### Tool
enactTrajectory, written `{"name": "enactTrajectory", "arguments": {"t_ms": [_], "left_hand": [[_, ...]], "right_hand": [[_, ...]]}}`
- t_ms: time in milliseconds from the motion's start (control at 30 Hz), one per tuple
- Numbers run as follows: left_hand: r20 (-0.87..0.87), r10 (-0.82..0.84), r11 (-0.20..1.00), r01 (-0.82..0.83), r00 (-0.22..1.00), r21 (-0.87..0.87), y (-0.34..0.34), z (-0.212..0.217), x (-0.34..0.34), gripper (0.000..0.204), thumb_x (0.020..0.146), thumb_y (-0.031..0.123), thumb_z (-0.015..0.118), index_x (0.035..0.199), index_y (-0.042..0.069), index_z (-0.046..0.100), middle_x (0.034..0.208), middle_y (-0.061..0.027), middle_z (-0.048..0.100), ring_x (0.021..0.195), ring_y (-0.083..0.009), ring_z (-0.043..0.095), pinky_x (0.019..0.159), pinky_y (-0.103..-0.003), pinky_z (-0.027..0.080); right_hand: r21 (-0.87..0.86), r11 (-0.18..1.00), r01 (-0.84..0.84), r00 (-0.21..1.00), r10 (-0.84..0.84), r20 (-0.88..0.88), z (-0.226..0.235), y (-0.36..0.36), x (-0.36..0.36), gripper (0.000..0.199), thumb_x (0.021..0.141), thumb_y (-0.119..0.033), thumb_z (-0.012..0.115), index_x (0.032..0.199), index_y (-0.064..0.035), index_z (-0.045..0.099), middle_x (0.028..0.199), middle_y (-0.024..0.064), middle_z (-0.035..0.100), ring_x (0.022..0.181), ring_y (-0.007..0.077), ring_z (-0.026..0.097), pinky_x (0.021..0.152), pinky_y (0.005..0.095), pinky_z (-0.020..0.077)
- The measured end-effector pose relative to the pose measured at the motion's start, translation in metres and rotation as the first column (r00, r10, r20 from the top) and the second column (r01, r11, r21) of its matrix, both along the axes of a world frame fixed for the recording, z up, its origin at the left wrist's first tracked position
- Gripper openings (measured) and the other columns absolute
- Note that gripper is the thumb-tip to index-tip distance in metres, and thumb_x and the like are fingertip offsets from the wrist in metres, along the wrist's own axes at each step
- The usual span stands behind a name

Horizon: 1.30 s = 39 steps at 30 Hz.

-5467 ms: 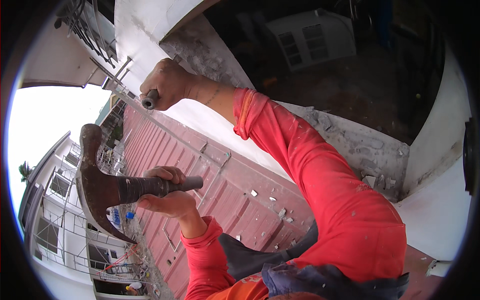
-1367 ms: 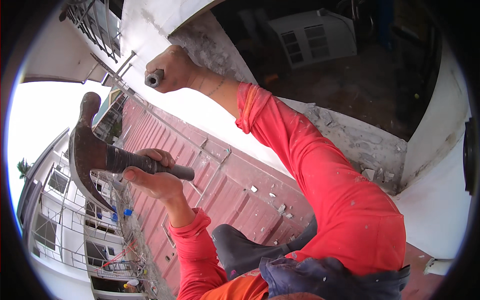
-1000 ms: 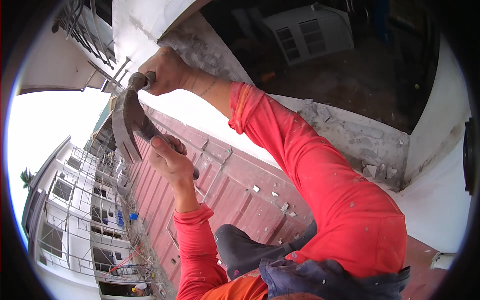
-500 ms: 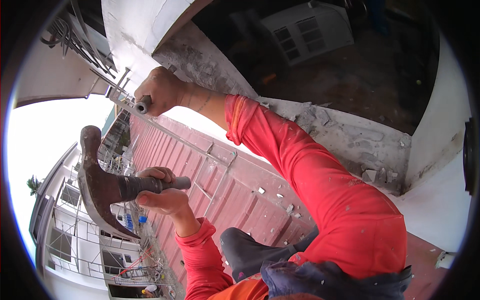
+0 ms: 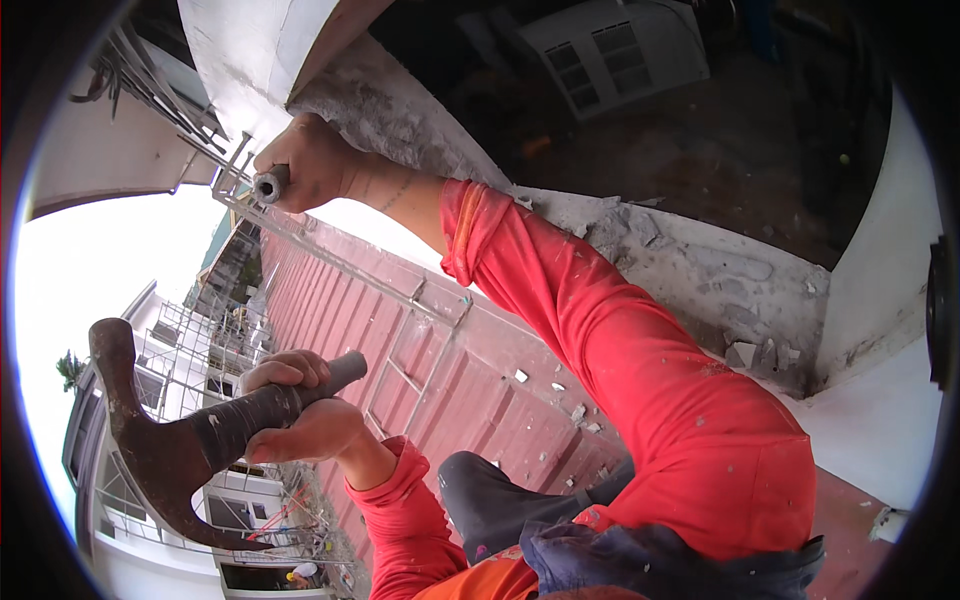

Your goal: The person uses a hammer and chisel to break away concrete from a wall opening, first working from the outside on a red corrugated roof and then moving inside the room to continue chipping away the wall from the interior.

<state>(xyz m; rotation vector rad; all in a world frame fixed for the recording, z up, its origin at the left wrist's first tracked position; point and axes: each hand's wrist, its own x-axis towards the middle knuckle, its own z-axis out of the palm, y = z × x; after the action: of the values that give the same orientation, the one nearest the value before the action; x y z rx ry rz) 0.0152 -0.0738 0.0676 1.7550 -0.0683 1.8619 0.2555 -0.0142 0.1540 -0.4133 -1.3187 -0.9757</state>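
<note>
My right hand (image 5: 318,160) is closed around a grey steel chisel (image 5: 270,185), its butt end sticking out toward the left, held against the rough broken edge of a concrete wall (image 5: 400,115). My left hand (image 5: 300,415) grips the handle of a rusty claw hammer (image 5: 165,455), low at the left. The hammer head points up and sits well below the chisel, apart from it. Both arms wear red sleeves (image 5: 640,340) speckled with dust.
Below lies a red corrugated metal roof (image 5: 430,375) with concrete chips on it. A chipped concrete ledge (image 5: 700,275) runs to the right. A white louvred unit (image 5: 620,50) sits in the dark opening above. Far below stand a white building, scaffolding (image 5: 205,345) and a helmeted person (image 5: 297,575).
About a second ago the hammer head was up at the chisel's end. Since then my left hand has drawn it back down and left; my right hand keeps the chisel on the wall.
</note>
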Motion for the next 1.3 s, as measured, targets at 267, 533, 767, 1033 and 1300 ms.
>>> {"name": "enactTrajectory", "arguments": {"t_ms": [267, 533, 767, 1033, 1300], "left_hand": [[-0.316, 0.171, 0.975, -0.207, 0.933, -0.085, 0.002, -0.009, 0.047, 0.086, 0.093, 0.085, 0.028, 0.070, 0.005, 0.048, 0.058, -0.0052, 0.045, 0.049, -0.0128, 0.044, 0.045, -0.025, 0.033], [-0.430, 0.192, 0.942, -0.289, 0.882, -0.171, 0.012, -0.017, 0.055, 0.088, 0.089, 0.090, 0.028, 0.071, 0.006, 0.047, 0.059, -0.0044, 0.043, 0.047, -0.0141, 0.043, 0.047, -0.025, 0.037], [0.123, -0.164, 0.967, 0.135, 0.979, 0.214, 0.000, 0.005, 0.015, 0.088, 0.088, 0.091, 0.020, 0.080, 0.008, 0.048, 0.061, -0.0060, 0.046, 0.051, -0.0163, 0.046, 0.050, -0.029, 0.043], [0.016, -0.016, 0.997, 0.017, 1.000, -0.081, -0.010, 0.002, 0.017, 0.087, 0.089, 0.090, 0.027, 0.072, 0.007, 0.046, 0.061, -0.0054, 0.045, 0.049, -0.0150, 0.046, 0.046, -0.025, 0.038], [-0.242, 0.079, 0.965, -0.135, 0.967, -0.226, 0.005, -0.017, 0.029, 0.086, 0.090, 0.089, 0.031, 0.072, 0.006, 0.047, 0.059, -0.0061, 0.045, 0.047, -0.0148, 0.046, 0.045, -0.027, 0.039]], "right_hand": [[-0.028, 0.999, -0.041, 0.999, 0.041, -0.014, -0.009, -0.015, 0.020, 0.028, 0.069, -0.020, 0.067, 0.053, -0.0102, 0.046, 0.053, 0.0133, 0.050, 0.046, 0.0321, 0.050, 0.048, 0.0400, 0.0407], [-0.019, 1.000, -0.005, 1.000, 0.005, 0.030, -0.009, -0.014, 0.020, 0.025, 0.069, -0.020, 0.067, 0.053, -0.0116, 0.049, 0.055, 0.0127, 0.053, 0.049, 0.0335, 0.055, 0.049, 0.0402, 0.0426], [0.012, 1.000, -0.019, 0.999, 0.018, 0.043, 0.004, -0.013, 0.000, 0.023, 0.069, -0.020, 0.067, 0.054, -0.0119, 0.051, 0.056, 0.0129, 0.053, 0.051, 0.0341, 0.057, 0.050, 0.0401, 0.0438], [0.017, 0.997, 0.069, 0.995, -0.070, 0.067, 0.000, -0.011, 0.018, 0.027, 0.071, -0.020, 0.067, 0.054, -0.0122, 0.048, 0.055, 0.0127, 0.051, 0.048, 0.0339, 0.053, 0.049, 0.0411, 0.0420], [-0.105, 0.981, 0.164, 0.984, -0.155, 0.093, -0.026, 0.001, 0.042, 0.025, 0.071, -0.017, 0.066, 0.055, -0.0115, 0.049, 0.057, 0.0121, 0.056, 0.050, 0.0338, 0.057, 0.049, 0.0398, 0.0447]]}}
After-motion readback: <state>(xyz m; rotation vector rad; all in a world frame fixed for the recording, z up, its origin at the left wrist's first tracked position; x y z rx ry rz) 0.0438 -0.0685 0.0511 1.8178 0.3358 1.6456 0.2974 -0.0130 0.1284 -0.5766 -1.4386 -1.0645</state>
